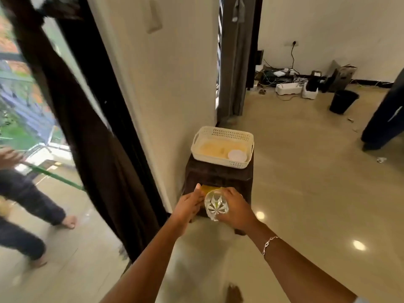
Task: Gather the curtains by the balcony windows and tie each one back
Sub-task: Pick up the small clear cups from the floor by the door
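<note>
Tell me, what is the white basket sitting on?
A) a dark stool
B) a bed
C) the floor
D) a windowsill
A: the white basket rests on top of the dark stool beside the wall.

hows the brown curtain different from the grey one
The brown curtain is dark and near, at the left beside the balcony window; the grey curtain is paler and farther off, behind the basket. The brown curtain fills more of the view than the grey curtain. Both hang bunched down to the floor.
</note>
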Demonstrator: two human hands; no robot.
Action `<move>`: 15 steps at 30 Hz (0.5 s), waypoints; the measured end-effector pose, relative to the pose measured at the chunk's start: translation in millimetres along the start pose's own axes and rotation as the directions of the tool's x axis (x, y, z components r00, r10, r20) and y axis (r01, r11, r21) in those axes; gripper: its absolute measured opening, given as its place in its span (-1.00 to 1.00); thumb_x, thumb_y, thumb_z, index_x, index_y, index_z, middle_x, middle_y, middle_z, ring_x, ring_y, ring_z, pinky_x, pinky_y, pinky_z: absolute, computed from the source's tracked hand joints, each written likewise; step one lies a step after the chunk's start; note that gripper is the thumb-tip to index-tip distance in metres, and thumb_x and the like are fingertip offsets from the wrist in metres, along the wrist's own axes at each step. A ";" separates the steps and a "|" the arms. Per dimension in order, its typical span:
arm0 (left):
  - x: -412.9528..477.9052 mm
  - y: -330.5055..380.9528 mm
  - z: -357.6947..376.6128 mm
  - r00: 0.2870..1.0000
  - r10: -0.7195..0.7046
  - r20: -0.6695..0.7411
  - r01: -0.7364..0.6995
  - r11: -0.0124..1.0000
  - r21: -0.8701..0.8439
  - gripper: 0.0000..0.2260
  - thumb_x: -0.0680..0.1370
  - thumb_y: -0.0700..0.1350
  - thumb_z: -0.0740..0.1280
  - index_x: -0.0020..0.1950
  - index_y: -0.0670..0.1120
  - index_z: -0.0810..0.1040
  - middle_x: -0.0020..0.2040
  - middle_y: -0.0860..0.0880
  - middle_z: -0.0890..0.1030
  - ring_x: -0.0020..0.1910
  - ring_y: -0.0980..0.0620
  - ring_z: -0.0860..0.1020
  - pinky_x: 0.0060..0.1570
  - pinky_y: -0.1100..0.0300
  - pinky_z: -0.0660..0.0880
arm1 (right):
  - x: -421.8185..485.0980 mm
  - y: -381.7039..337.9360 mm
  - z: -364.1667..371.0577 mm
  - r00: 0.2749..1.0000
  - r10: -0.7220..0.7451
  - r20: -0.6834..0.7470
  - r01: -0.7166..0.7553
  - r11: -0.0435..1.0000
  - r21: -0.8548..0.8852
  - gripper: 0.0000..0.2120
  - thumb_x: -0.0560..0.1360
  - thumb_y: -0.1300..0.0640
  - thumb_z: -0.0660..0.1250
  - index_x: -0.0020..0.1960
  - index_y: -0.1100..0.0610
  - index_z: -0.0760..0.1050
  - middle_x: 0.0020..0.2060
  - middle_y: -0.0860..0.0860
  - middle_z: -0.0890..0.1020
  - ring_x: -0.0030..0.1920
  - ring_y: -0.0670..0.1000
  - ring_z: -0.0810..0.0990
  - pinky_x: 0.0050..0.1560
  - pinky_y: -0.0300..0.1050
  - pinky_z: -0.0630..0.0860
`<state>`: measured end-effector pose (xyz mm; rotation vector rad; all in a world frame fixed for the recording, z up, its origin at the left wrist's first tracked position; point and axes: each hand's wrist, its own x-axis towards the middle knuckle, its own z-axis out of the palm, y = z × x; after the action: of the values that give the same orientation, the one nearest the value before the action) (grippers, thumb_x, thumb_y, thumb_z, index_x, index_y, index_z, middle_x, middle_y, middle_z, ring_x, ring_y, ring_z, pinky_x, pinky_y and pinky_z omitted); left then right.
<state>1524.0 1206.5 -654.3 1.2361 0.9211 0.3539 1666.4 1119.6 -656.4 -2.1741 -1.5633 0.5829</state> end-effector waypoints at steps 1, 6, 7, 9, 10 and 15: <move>16.9 8.9 6.2 1.000 -0.011 0.008 0.011 1.000 0.000 -0.53 0.31 0.36 0.17 -0.08 0.05 0.59 -0.13 0.18 0.66 -0.08 0.28 0.57 -0.10 0.38 0.42 | 13.5 9.0 -9.2 1.000 0.001 0.007 -0.001 1.000 -0.016 -0.21 0.36 -0.03 0.45 0.46 0.12 0.16 0.38 0.05 0.27 0.38 0.05 0.30 0.32 -0.19 0.25; 96.4 45.0 36.2 0.998 -0.060 -0.001 0.060 0.998 -0.014 -0.39 0.29 0.35 0.19 0.10 -0.08 0.54 0.02 0.01 0.62 0.06 0.11 0.56 0.06 0.30 0.42 | 75.0 59.6 -48.4 1.000 0.028 0.013 -0.028 0.998 -0.054 -0.18 0.36 -0.04 0.44 0.48 0.13 0.12 0.40 0.05 0.25 0.39 0.04 0.27 0.34 -0.19 0.25; 106.9 49.7 41.2 0.998 -0.059 0.011 0.059 0.998 -0.017 -0.36 0.29 0.36 0.20 0.13 -0.08 0.53 0.03 0.03 0.61 0.07 0.11 0.55 0.07 0.30 0.42 | 83.7 66.6 -54.5 1.000 0.024 0.010 -0.023 0.998 -0.060 -0.18 0.37 -0.03 0.44 0.48 0.14 0.11 0.41 0.06 0.24 0.40 0.04 0.26 0.36 -0.18 0.25; 128.9 57.6 50.6 0.997 -0.077 0.033 0.077 0.997 -0.005 -0.28 0.29 0.38 0.19 0.23 -0.11 0.49 0.07 0.02 0.58 0.11 0.09 0.52 0.15 0.25 0.37 | 100.8 80.3 -64.9 0.999 0.035 0.023 -0.034 0.998 -0.058 -0.17 0.37 -0.02 0.44 0.49 0.14 0.10 0.43 0.06 0.22 0.42 0.05 0.25 0.38 -0.16 0.25; 139.9 61.5 54.2 0.996 -0.082 0.038 0.082 0.997 -0.003 -0.26 0.30 0.37 0.18 0.27 -0.13 0.47 0.10 0.00 0.57 0.13 0.08 0.51 0.18 0.23 0.36 | 109.1 86.7 -69.2 0.999 0.043 0.024 -0.042 0.998 -0.049 -0.17 0.36 -0.01 0.45 0.48 0.14 0.10 0.43 0.06 0.23 0.41 0.05 0.26 0.38 -0.16 0.26; 195.7 80.9 68.3 0.992 -0.090 0.086 0.091 0.996 -0.007 -0.50 0.52 0.24 0.10 0.22 -0.11 0.48 0.26 -0.09 0.53 0.10 0.09 0.52 0.21 0.21 0.33 | 150.1 116.4 -86.3 0.997 0.074 0.008 -0.073 0.996 -0.043 -0.19 0.36 -0.01 0.45 0.47 0.16 0.13 0.40 0.09 0.26 0.39 0.08 0.29 0.34 -0.17 0.25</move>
<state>1713.7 1322.9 -657.1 1.1863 0.8972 0.2320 1848.4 1221.4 -662.8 -2.2721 -1.5195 0.5885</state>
